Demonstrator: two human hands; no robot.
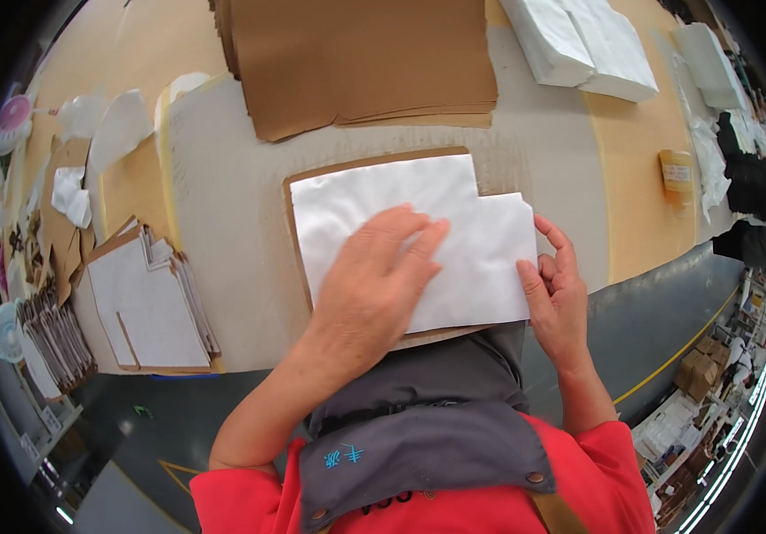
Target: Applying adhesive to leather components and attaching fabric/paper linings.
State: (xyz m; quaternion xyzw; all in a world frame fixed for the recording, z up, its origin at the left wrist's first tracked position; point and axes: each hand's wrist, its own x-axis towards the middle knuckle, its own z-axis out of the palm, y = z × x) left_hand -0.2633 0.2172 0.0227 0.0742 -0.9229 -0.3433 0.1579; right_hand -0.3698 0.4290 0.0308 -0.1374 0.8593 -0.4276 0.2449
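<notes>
Left hand (374,285) lay flat and open on the white sheet (454,222), which sat on brown card (298,267) on the table (223,231). Right hand (556,298) pinched its right edge. Looked thin, floppy and light, probably best held by the edges.

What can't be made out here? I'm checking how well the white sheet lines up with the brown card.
Head view:
- Middle of the white sheet: covered by the left hand.
- Near edge of the brown card: hidden by the grey apron.
- Sheet's right corner: behind the right hand.
</notes>
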